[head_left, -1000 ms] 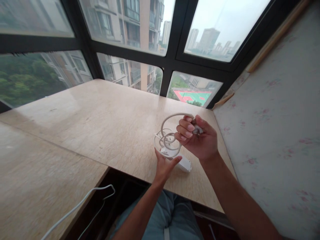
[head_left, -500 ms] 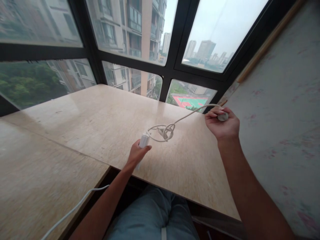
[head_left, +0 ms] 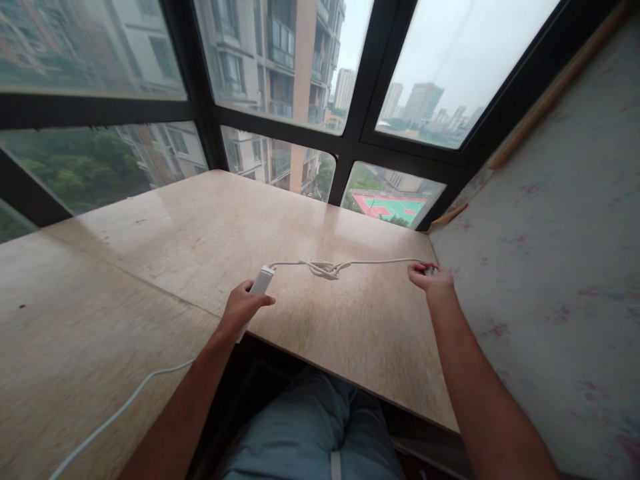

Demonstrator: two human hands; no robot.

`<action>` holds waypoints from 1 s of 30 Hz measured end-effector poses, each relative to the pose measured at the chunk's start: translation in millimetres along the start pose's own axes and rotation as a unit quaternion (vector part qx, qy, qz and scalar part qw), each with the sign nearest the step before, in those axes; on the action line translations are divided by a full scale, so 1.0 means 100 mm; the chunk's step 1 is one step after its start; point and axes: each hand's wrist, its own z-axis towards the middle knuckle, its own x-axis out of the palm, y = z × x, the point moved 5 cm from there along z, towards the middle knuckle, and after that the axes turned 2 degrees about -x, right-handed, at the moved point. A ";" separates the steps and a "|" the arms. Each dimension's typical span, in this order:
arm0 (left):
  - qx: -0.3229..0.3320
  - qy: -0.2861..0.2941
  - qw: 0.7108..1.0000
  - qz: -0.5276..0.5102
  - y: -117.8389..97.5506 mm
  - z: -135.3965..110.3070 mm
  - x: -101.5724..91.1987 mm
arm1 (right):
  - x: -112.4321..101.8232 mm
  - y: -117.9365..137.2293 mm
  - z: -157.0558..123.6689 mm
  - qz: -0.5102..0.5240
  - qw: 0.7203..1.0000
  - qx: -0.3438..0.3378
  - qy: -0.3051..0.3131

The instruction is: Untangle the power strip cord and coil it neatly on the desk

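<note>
My left hand [head_left: 243, 305] is closed around a white power strip [head_left: 262, 280], held tilted near the front edge of the stone-look ledge. From its upper end runs a pale cord [head_left: 380, 261], stretched nearly straight across to the right. Midway along it sits a loose knotted tangle [head_left: 325, 269]. At the cord's other end my right hand [head_left: 429, 275] grips the plug [head_left: 431, 271], mostly covered by my fingers, beside the papered wall.
A beige stone-look ledge [head_left: 165, 227] spreads out below dark-framed windows [head_left: 345, 143]. Flowered wallpaper [head_left: 530, 293] rises on the right. Another white cable [head_left: 125, 407] crosses the left part of the ledge. My legs [head_left: 305, 433] are under the front edge.
My hands have moved farther apart, the right one lower and the left one to the left. The cord has gone from slack to nearly taut, and its tangle has drawn flatter.
</note>
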 end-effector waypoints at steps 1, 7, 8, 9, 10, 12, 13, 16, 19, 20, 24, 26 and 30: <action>-0.001 -0.005 1.000 0.002 0.00 0.02 -0.03 | -0.03 -0.01 0.01 0.006 1.000 0.007 -0.018; 0.026 -0.049 0.997 0.060 0.06 0.28 -0.23 | -0.08 -0.15 0.03 0.026 0.995 0.045 -0.080; 0.031 -0.055 0.995 0.083 0.07 0.33 -0.26 | -0.07 -0.18 0.03 0.023 0.995 0.051 -0.081; 0.033 -0.066 0.991 0.108 0.08 0.37 -0.30 | -0.05 -0.22 0.02 0.017 0.995 0.057 -0.080; 0.031 -0.080 0.987 0.133 0.08 0.42 -0.34 | -0.03 -0.27 0.01 0.010 0.995 0.066 -0.076; 0.022 -0.106 0.981 0.163 0.09 0.51 -0.42 | 0.02 -0.38 -0.04 -0.010 0.994 0.085 -0.063; 0.020 -0.113 0.980 0.164 0.09 0.55 -0.46 | 0.06 -0.44 -0.07 -0.020 0.994 0.093 -0.054; 0.025 -0.100 0.984 0.145 0.08 0.67 -0.49 | 0.15 -0.68 -0.18 -0.056 0.992 0.112 -0.024; 0.028 -0.107 0.984 0.143 0.05 0.74 -0.49 | 0.22 -0.96 -0.29 -0.106 0.986 0.131 0.007; 0.029 -0.109 0.984 0.141 0.04 0.75 -0.48 | 0.24 -1.05 -0.33 -0.126 0.982 0.137 0.018; 0.028 -0.117 0.985 0.123 0.05 0.78 -0.42 | 0.28 -1.44 -0.50 -0.225 0.961 0.150 0.051; 0.023 -0.128 0.983 0.132 0.08 0.79 -0.40 | 0.28 -1.65 -0.61 -0.290 0.943 0.151 0.065; 0.010 -0.131 0.977 0.166 0.13 0.79 -0.36 | 0.36 -2.08 -0.82 -0.413 0.894 0.132 0.116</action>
